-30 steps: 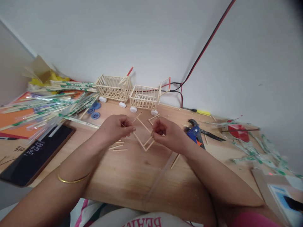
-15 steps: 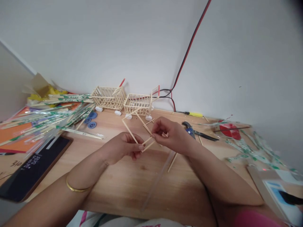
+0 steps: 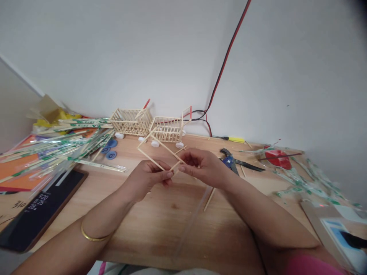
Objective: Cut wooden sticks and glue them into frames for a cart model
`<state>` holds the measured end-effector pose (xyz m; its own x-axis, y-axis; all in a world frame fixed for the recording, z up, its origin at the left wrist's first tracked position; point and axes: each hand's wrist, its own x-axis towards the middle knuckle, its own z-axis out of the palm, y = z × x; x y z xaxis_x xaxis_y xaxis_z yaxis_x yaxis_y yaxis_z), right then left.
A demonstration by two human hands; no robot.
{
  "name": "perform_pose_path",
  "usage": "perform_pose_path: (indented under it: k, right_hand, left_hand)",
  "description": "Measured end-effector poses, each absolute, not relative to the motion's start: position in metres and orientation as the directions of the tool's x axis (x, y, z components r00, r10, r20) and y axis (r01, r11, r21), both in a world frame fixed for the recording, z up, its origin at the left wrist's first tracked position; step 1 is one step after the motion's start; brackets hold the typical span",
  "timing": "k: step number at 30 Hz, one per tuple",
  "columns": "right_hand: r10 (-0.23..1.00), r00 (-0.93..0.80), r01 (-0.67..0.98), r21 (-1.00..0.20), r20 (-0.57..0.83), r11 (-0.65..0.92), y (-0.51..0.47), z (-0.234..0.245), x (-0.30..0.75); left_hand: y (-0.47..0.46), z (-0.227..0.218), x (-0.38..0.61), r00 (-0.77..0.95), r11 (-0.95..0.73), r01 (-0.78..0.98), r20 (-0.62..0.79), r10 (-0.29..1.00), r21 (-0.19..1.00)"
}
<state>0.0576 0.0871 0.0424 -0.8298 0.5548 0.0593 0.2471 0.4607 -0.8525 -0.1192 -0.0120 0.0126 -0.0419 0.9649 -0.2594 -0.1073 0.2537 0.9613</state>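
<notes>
Between my hands, above the table, is a four-sided frame of thin wooden sticks (image 3: 149, 157). My left hand (image 3: 149, 176) pinches its near corner between thumb and fingers. The fingers of my right hand (image 3: 199, 165) are closed on the frame's right corner, where two sticks meet; the joint itself is partly hidden. Behind the frame stand two small stick-built carts on white wheels: a larger cart (image 3: 130, 123) on the left and a smaller cart (image 3: 168, 130) with a red-tipped handle. A loose stick (image 3: 209, 199) lies below my right wrist.
Paper-wrapped chopsticks (image 3: 57, 147) are heaped at left beside blue round caps (image 3: 111, 155) and a dark tablet (image 3: 43, 206). To the right lie a blue-and-black glue gun or cutter (image 3: 229, 160), a yellow-handled screwdriver (image 3: 236, 139), torn wrappers (image 3: 309, 179) and a red round piece (image 3: 278, 159).
The stick frame has shifted left and slightly down in view, its far corner now further left. My right hand has moved a little closer to my left, both still gripping the frame.
</notes>
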Motion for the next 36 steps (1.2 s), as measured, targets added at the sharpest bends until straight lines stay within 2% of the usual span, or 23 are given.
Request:
perform_pose_path:
  k: [6, 14, 21, 27, 31, 34, 36]
  right_hand:
    - [0.559, -0.829, 0.2, -0.917, 0.028, 0.344, 0.085, 0.033, 0.053]
    - [0.657, -0.752, 0.243, -0.909, 0.045, 0.339, 0.08, 0.031, 0.048]
    - [0.683, -0.729, 0.239, -0.92, 0.04, 0.309, 0.085, 0.029, 0.049]
    - [0.697, -0.715, 0.235, -0.919, 0.058, 0.318, 0.086, 0.022, 0.049]
    - [0.643, -0.764, 0.212, -0.915, 0.064, 0.343, 0.088, 0.027, 0.051]
    - [0.685, -0.717, 0.275, -0.851, 0.129, 0.447, 0.096, 0.039, 0.059]
    - [0.734, -0.648, 0.416, -0.714, 0.201, 0.563, 0.101, 0.044, 0.065]
  left_hand:
    - [-0.011, 0.013, -0.119, -0.066, 0.234, -0.135, -0.244, 0.967, 0.963]
    - [-0.01, 0.01, -0.114, -0.114, 0.246, -0.197, -0.272, 0.955, 0.949]
    - [-0.011, 0.014, -0.119, 0.075, 0.288, -0.352, -0.279, 0.957, 0.891]
    - [-0.01, 0.007, -0.117, -0.012, 0.329, -0.335, -0.353, 0.935, 0.883]
    - [-0.01, 0.009, -0.118, -0.049, 0.305, -0.299, -0.333, 0.941, 0.904]
    - [-0.011, 0.016, -0.126, -0.115, 0.247, -0.287, -0.289, 0.95, 0.926]
    - [-0.011, 0.021, -0.133, -0.192, 0.169, -0.296, -0.232, 0.954, 0.94]
